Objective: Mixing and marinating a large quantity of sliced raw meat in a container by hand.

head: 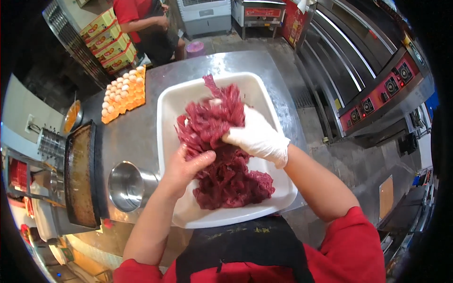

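A white plastic tub (164, 116) holds a large heap of raw red sliced meat (230, 177). Between my hands a loose clump of the same meat (208, 118) is lifted above the heap, blurred at its upper end. My right hand (260, 132), in a white glove, grips the clump from the right. Bare and wet-looking, my left hand (187, 168) holds it from the lower left, thumb pointing right. Some fingers of both hands are hidden behind the meat.
The tub stands on a steel table (138, 141). To its left are a steel pot (129, 187), a dark baking tray (80, 177) and an orange egg tray (132, 95) with several eggs. A person (152, 28) stands beyond the table. A deck oven (354, 70) is at right.
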`<state>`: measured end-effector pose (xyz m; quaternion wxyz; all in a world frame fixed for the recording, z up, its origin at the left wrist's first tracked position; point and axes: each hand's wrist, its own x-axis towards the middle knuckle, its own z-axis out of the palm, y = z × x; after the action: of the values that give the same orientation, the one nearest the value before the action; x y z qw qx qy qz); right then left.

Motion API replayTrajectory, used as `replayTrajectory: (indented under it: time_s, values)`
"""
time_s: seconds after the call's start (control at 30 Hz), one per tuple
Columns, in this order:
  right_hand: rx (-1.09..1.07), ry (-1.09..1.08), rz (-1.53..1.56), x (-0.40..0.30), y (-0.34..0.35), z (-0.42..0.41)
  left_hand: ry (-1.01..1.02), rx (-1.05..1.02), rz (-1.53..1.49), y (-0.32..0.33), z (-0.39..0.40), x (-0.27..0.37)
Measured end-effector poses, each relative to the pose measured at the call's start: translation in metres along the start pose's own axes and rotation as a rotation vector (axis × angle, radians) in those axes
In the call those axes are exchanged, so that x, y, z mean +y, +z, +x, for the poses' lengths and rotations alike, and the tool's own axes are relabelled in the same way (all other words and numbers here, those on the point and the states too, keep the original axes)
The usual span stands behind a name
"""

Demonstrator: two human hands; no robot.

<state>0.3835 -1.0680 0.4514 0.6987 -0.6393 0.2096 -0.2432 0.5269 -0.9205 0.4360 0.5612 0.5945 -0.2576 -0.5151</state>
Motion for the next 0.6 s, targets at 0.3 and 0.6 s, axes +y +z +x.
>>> replayTrajectory:
  time_s: [0.3,0.6]
  values:
    - [0.034,0.876,0.295,0.091,-0.032,-0.089,-0.608,0.234,-0.202,-0.005,-0.021,-0.074]
    - [-0.096,0.563,0.48,0.049,0.034,-0.03,-0.424,0.095,-0.657,0.014,-0.001,-0.076]
